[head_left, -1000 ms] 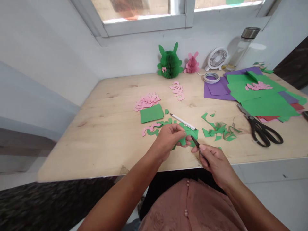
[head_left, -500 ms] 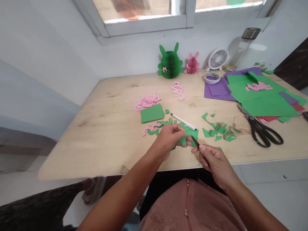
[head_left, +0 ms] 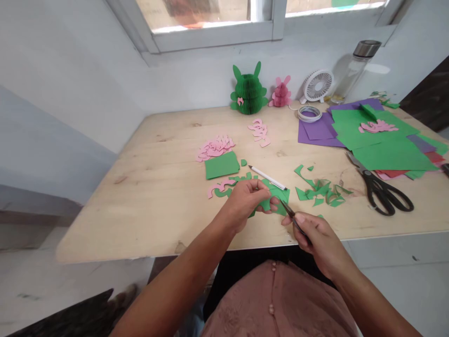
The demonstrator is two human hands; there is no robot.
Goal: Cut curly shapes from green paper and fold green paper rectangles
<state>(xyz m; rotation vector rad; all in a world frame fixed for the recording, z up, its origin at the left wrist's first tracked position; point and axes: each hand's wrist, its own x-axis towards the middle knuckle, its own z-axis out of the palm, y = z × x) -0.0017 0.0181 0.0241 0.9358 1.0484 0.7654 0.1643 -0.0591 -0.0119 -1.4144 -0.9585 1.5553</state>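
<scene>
My left hand (head_left: 245,201) pinches a small piece of green paper (head_left: 264,204) between thumb and fingers, above the front part of the table. Just to its right, my right hand (head_left: 314,231) is closed on small dark scissors (head_left: 288,209), whose slim tips point up and left toward the paper. Whether the tips touch the paper I cannot tell. Behind my left hand lies a white pen (head_left: 268,177), partly over a green sheet. Green cut pieces (head_left: 242,178) and a pink curved strip (head_left: 215,187) lie beside it.
Green scraps (head_left: 321,191) and large black-handled scissors (head_left: 382,189) lie to the right, near stacked coloured sheets (head_left: 386,154). Pink cut-outs (head_left: 215,147) sit by a green card (head_left: 221,165). At the back stand paper rabbits (head_left: 249,91), a fan (head_left: 318,86), tape (head_left: 309,114) and a bottle (head_left: 356,70).
My right hand has shifted slightly right and down, and the scissors' tips appear a little farther apart. The left hand still holds the green paper in nearly the same place.
</scene>
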